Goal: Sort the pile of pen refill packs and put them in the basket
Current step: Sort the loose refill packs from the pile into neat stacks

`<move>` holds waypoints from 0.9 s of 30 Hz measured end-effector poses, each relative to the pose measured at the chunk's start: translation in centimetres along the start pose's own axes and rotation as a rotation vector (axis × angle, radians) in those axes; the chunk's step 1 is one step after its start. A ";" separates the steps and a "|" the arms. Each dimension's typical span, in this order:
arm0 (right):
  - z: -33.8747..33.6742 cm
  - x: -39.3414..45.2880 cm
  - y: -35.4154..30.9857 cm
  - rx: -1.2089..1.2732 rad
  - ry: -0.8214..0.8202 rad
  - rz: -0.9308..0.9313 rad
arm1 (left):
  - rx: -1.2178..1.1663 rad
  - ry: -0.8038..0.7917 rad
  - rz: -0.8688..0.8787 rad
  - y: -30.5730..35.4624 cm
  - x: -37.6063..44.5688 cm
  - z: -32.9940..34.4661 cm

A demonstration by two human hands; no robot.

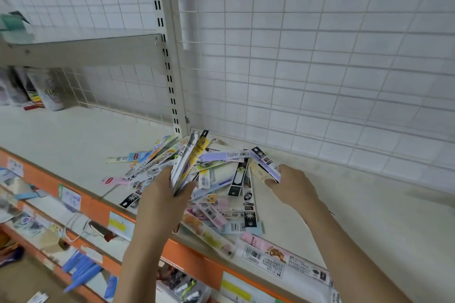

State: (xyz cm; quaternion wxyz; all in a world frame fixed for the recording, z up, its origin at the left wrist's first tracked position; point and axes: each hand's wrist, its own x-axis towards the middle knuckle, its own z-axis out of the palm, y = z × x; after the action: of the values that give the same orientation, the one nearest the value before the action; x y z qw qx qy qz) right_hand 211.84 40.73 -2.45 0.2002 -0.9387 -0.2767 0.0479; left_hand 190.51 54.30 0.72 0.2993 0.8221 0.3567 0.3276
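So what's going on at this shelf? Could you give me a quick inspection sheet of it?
Surface: cream shelf with an orange front edge.
Job's things: pile of refill packs spread on it; no basket seen.
Clutter: bags at far left; blue items on lower shelves.
Hands: left hand grips a bundle of packs; right hand pinches a lilac pack.
Cables: white cord below.
Surroundings: wire grid wall.
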 end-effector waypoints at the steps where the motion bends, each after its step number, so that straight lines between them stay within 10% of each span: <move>1: 0.2 0.2 -0.1 -0.009 -0.013 0.000 | 0.005 0.000 0.002 -0.1 0.3 -0.1; 27: -4.6 -1.7 4.8 0.367 -0.006 0.303 | 0.059 -0.333 0.099 4.5 6.7 8.5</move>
State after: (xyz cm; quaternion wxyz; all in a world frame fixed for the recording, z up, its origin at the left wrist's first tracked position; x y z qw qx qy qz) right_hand 213.73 34.57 -0.21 0.3573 -0.9171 -0.1199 0.1296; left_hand 202.24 54.83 0.98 0.3136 0.8900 0.2707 0.1907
